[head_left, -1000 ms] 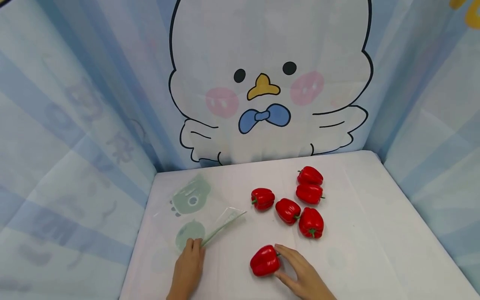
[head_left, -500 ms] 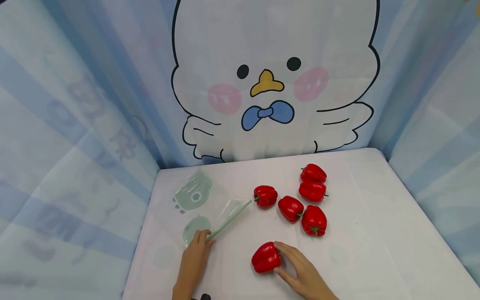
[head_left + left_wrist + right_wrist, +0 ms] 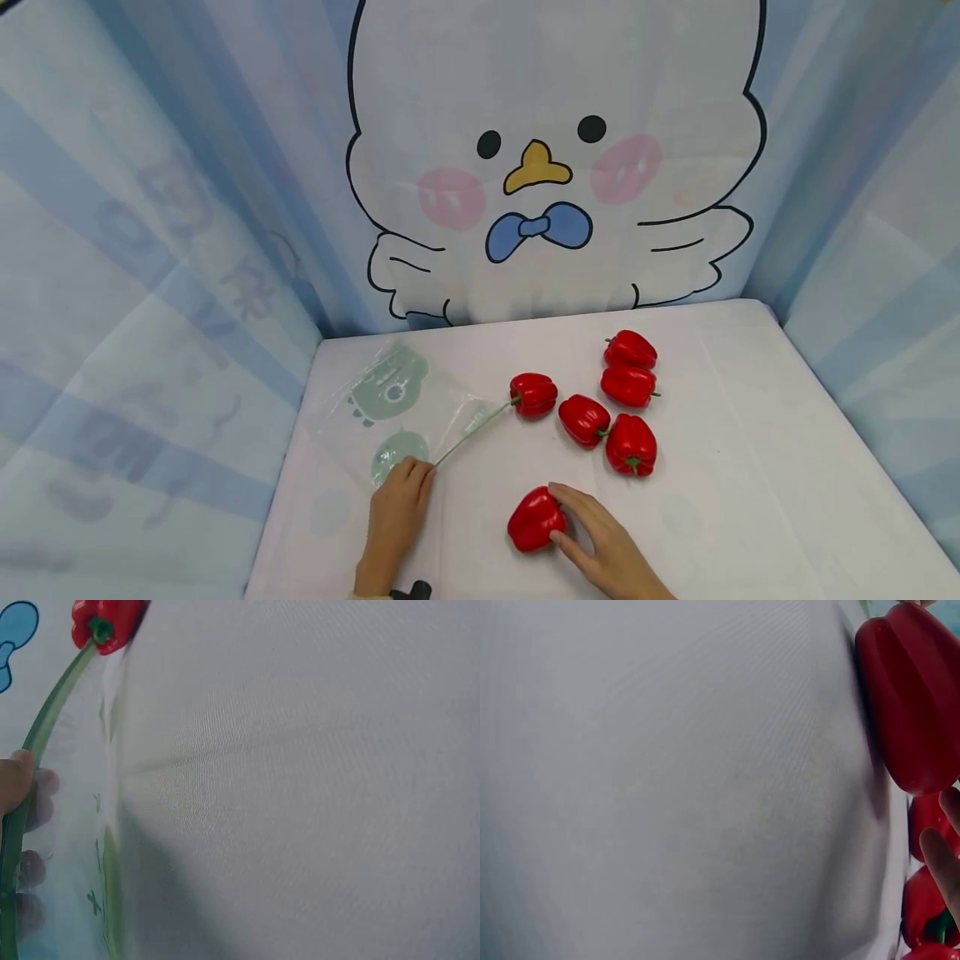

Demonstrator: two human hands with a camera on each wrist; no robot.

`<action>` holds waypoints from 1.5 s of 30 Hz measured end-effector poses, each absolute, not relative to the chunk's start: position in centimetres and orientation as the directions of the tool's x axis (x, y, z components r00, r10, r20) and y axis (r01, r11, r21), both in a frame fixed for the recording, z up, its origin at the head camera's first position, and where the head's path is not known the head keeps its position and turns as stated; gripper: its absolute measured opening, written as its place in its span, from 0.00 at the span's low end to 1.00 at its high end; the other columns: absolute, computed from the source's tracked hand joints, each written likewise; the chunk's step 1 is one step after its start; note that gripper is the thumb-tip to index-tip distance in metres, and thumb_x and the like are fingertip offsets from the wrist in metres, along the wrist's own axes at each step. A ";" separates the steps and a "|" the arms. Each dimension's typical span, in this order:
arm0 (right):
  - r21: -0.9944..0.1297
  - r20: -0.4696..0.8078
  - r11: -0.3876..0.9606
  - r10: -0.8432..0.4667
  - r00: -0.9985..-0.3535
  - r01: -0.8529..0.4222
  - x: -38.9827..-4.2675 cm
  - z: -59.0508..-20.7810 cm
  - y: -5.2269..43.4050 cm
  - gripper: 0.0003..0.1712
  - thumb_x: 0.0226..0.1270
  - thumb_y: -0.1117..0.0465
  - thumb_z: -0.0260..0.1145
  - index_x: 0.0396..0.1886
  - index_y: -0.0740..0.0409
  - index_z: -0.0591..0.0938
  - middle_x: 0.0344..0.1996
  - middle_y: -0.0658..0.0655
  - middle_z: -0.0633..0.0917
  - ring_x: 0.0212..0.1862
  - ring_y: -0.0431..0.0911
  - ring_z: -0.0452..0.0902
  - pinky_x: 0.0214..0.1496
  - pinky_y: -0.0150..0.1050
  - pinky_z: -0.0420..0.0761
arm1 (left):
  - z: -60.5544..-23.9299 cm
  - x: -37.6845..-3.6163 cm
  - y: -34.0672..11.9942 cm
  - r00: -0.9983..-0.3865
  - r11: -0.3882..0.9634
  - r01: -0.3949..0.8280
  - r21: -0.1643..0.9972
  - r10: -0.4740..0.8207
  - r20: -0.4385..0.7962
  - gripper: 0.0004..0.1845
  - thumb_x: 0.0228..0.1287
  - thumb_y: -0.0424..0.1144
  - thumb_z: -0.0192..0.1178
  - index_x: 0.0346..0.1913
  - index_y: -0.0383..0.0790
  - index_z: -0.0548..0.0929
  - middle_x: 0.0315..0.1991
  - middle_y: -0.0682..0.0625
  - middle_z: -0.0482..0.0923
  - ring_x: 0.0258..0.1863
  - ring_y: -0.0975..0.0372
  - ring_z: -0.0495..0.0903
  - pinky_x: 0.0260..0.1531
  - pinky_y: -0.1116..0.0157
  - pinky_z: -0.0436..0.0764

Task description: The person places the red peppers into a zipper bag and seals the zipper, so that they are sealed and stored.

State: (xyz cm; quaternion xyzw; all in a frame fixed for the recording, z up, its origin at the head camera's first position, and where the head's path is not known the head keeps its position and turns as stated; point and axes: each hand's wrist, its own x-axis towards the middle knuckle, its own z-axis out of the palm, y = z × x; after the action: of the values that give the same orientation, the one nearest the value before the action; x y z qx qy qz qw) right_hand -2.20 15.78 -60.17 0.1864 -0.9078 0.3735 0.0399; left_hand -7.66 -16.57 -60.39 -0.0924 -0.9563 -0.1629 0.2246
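Observation:
My left hand pinches the green zip strip of a clear plastic bag with green prints, which lies flat on the left of the white table. In the left wrist view my thumb lies on the strip, with the fingers showing through the bag. My right hand grips a red pepper from its right side, thumb low and fingers above. That pepper fills the top right of the right wrist view.
Several more red peppers lie in a cluster behind, the nearest to the bag touching the strip's far end and another just beyond my right hand. Blue curtain walls with a cartoon duck close in the table on three sides.
My left hand has crept slightly forward and right along the bag's edge, and the green strip now stands thinner and reaches the nearest pepper. My right hand stays on its pepper.

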 end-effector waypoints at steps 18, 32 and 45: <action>-0.680 0.239 0.622 -0.311 -0.920 -0.387 -2.0 -60.0 15.4 0.35 0.69 0.52 0.74 0.74 0.48 0.75 0.69 0.41 0.79 0.68 0.40 0.77 0.63 0.38 0.85 | -59.8 -7.9 -15.1 -0.936 0.757 -0.080 0.648 -0.282 0.213 0.05 0.57 0.37 0.78 0.34 0.46 0.91 0.31 0.55 0.88 0.29 0.66 0.79 0.30 0.68 0.77; -0.696 0.187 0.622 -0.326 -0.927 -0.359 -2.8 -59.5 14.9 0.37 0.69 0.51 0.74 0.75 0.48 0.74 0.71 0.41 0.78 0.70 0.42 0.76 0.67 0.42 0.83 | -59.7 -8.5 -14.9 -0.979 0.636 -0.106 0.765 -0.201 0.031 0.04 0.69 0.40 0.69 0.41 0.44 0.90 0.37 0.51 0.89 0.27 0.69 0.75 0.28 0.71 0.74; -0.737 0.118 0.606 -0.320 -0.940 -0.299 -2.9 -59.2 14.9 0.36 0.70 0.51 0.73 0.75 0.45 0.73 0.72 0.39 0.76 0.72 0.41 0.74 0.71 0.44 0.80 | -58.8 -8.7 -14.4 -0.996 0.736 0.001 0.677 0.061 -0.065 0.03 0.65 0.37 0.71 0.38 0.42 0.89 0.32 0.54 0.86 0.29 0.68 0.76 0.29 0.71 0.75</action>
State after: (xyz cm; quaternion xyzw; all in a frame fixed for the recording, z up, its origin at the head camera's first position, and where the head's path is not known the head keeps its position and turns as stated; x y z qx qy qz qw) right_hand -2.91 14.89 -59.25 0.1725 -0.8961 0.4087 -0.0130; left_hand -8.71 -14.41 -58.83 -0.0168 -0.9308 -0.3629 -0.0416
